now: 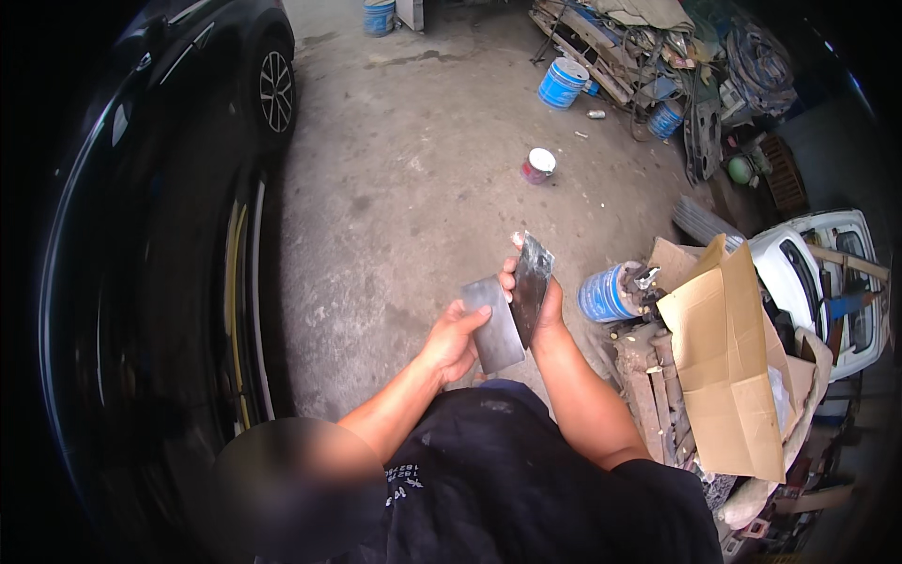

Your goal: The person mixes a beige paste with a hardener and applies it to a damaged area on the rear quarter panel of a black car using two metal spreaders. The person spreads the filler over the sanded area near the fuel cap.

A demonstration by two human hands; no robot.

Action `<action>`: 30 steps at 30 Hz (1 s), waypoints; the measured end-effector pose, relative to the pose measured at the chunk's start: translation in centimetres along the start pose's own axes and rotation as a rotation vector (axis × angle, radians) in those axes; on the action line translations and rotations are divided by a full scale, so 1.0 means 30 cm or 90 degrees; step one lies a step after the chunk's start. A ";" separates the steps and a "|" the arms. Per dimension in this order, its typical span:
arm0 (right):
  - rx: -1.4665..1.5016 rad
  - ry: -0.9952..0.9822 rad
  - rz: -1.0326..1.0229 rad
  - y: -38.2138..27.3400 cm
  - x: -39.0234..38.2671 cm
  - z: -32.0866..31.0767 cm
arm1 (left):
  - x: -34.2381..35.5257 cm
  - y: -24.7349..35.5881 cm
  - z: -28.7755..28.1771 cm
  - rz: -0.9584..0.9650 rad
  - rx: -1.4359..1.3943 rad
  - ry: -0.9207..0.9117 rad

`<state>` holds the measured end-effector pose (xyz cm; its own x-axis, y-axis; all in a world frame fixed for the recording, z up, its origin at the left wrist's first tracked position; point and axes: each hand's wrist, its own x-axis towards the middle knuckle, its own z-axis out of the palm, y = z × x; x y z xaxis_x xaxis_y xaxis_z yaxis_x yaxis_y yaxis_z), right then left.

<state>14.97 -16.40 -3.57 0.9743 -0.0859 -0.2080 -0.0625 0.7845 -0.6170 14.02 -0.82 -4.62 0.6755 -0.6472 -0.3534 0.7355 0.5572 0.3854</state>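
Low in front of my body, my left hand grips a flat grey metal plate by its left edge, thumb laid across its face. My right hand is closed round a darker, narrower plate with whitish smears and a pale lump near its top. The two plates are side by side, very close; whether they touch I cannot tell. An open can with a white top and a reddish side stands on the floor beyond my hands.
A black car lines my left. Blue drums, cardboard and a white vehicle panel crowd my right. Scrap panels are heaped at the back right, beside another blue drum. Concrete floor runs between.
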 end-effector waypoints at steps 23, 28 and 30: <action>-0.130 -0.029 -0.035 -0.442 0.190 -0.257 | 0.469 0.021 0.251 0.308 0.530 0.327; -0.291 -0.057 -0.125 -0.462 0.233 -0.310 | 0.595 -0.026 0.381 0.340 0.486 0.291; -0.306 -0.088 -0.127 -0.467 0.236 -0.323 | 0.630 -0.025 0.442 0.357 0.535 0.274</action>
<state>20.65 -33.95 -3.76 0.9947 -0.0979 0.0311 0.0669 0.3881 -0.9192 25.54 -20.36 -0.29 0.9848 -0.0862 -0.1506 0.1574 0.0776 0.9845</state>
